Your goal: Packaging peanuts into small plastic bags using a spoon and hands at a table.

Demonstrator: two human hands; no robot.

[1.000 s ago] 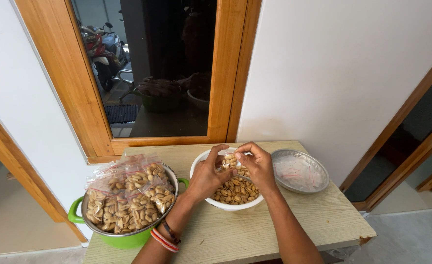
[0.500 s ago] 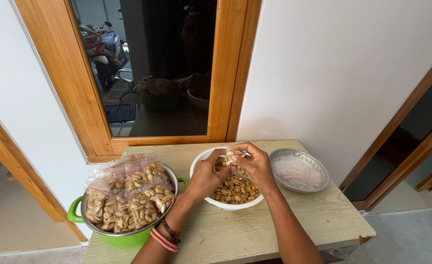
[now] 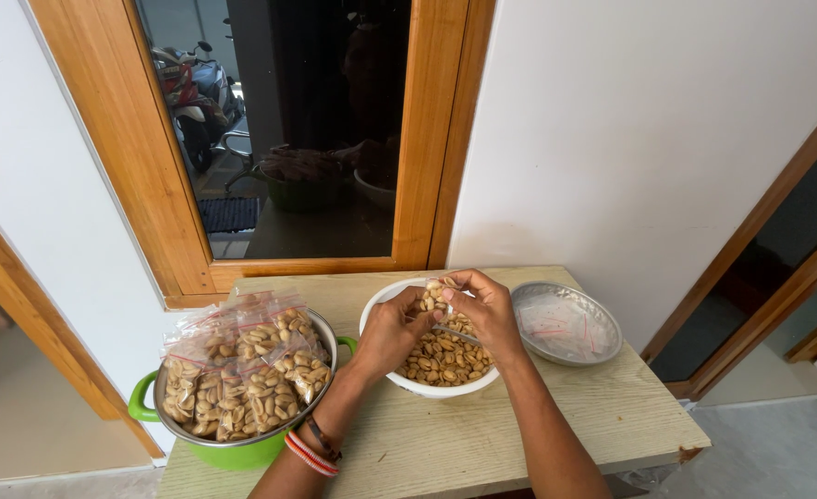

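1. A pale wooden table (image 3: 445, 444) stands against a white wall, below a wood-framed window (image 3: 279, 129). Every place below is given from the white bowl.
2. The white bowl (image 3: 376, 310) sits at the middle of the table, about half full of loose peanuts (image 3: 441, 360).
3. Left of the bowl, with its handle almost touching the bowl's rim, is a green pot (image 3: 233, 453) heaped with small clear bags of peanuts, each with a red strip along the top.
4. Right of the bowl, just beside it, is a shallow steel plate (image 3: 603, 319) holding flat empty bags.
5. Both hands meet above the bowl's far half. The left hand (image 3: 392, 331), bangles on its wrist, grips the left side of one small bag (image 3: 437, 298) between thumb and fingers.
6. The right hand (image 3: 488, 312) pinches the same bag's top edge on the right. The bag is part-filled with peanuts and held upright, directly over the loose peanuts.
7. Judging from this grip, the step is closing the bag's top. To do it well: keep the bag upright over the bowl so spills fall back in, keep nuts clear of the strip, and press along the whole edge from one corner to the other.
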